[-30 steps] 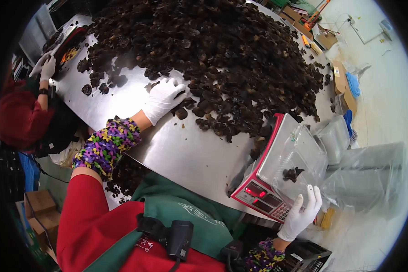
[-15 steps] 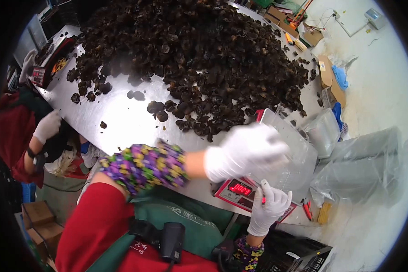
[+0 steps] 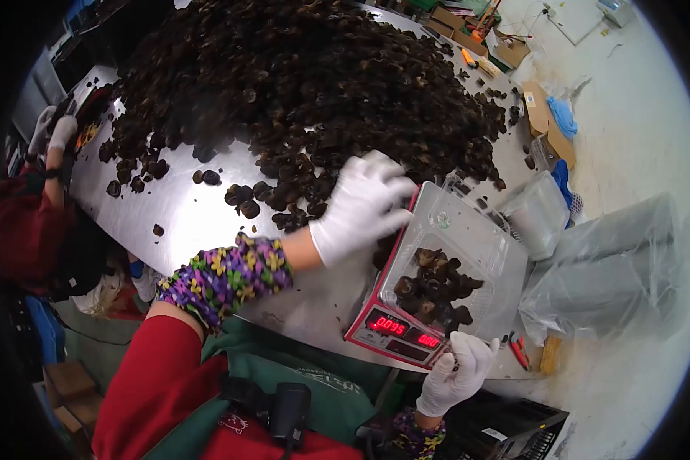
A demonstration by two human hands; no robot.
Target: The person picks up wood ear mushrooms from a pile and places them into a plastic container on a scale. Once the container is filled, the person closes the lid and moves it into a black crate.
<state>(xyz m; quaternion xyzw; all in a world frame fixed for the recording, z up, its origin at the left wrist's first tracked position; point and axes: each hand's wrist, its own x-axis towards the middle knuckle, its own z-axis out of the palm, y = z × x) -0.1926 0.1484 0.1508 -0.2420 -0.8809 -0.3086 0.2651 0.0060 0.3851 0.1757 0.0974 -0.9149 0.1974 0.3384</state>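
Note:
My left hand, in a white glove, is over the near edge of the pile of dark, wrinkled pieces, just left of the scale. Its fingers are spread and nothing shows in them. A clear plastic tray lies on the red-edged scale and holds a small heap of dark pieces. The red display reads 0.095. My right hand, also gloved, is at the scale's front right corner. Its fingers are bent together round something small and dark that I cannot make out.
A co-worker's gloved hands are at another scale at the far left. Right of my scale are stacked clear trays, a plastic-wrapped bundle, red-handled pliers and a yellow block. A black crate stands below.
My left hand has moved left, off the scale, and a heap of dark pieces now shows in the tray. The display went from 0.023 to 0.095. My right hand's fingers have closed.

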